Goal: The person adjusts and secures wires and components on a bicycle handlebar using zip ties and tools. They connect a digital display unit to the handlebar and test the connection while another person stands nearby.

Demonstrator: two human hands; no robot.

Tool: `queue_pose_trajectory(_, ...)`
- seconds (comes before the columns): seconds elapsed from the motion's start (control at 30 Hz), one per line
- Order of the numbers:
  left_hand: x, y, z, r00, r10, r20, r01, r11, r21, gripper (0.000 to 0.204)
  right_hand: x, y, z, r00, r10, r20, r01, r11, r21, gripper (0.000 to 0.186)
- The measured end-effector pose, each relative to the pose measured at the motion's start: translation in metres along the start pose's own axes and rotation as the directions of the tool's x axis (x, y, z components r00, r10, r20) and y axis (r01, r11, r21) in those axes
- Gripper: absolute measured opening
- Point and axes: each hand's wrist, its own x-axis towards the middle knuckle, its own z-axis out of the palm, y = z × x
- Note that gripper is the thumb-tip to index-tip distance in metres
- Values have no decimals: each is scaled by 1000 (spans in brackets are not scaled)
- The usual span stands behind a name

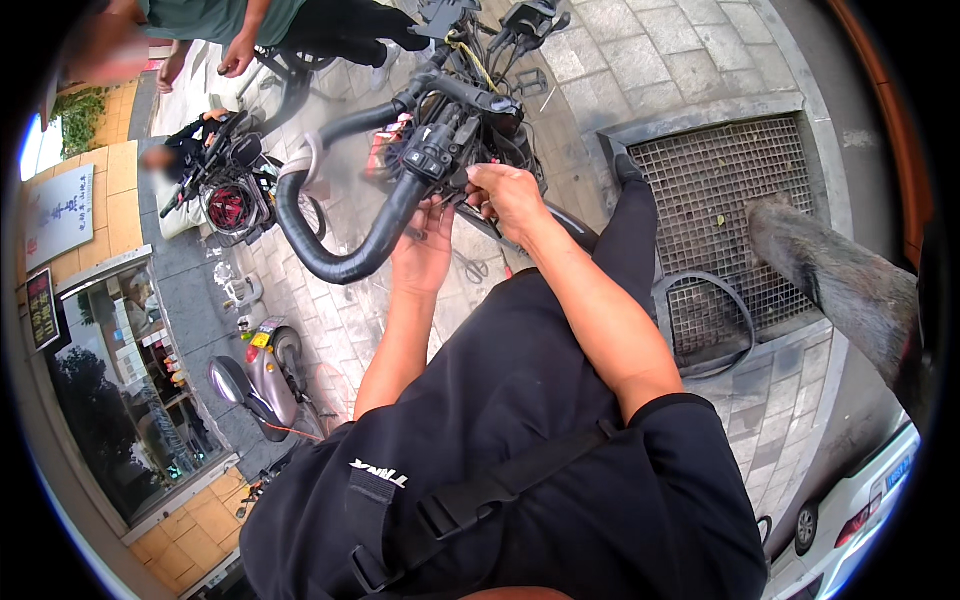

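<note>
A bicycle's black drop handlebar (360, 253) curves in front of me, with black devices (432, 150) mounted at its middle. My left hand (425, 232) is raised beneath the bar's right side, its fingers curled around something small and dark that I cannot make out. Just right of it, my right hand (500, 195) is pinched beside the stem below the devices; what is between its fingertips is too small to name.
A standing person (280, 25) is at upper left, another person (190, 145) low beside bikes. A scooter (265, 375) stands by the shopfront. On my right are a metal grate (710, 180), a loose tyre (742, 305), a tree trunk (830, 270) and a white car (860, 500).
</note>
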Motion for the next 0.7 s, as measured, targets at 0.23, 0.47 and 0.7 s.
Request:
queue_pose_trajectory(0.23, -5, -3, -4, 1000, 3, -22, -3, 1000, 0, 19, -5, -6, 20, 990, 13, -138, -1, 996, 85, 10)
queue_pose_trajectory(0.47, -15, -17, 2, 999, -32, 2, 32, 999, -41, 17, 7, -4, 21, 991, 131, 21, -132, 965, 227, 19)
queue_pose_trajectory(0.7, -20, -3, 8, 1000, 19, 16, -19, 999, 33, 15, -3, -12, 37, 982, 118, -147, -178, 835, -521, 34)
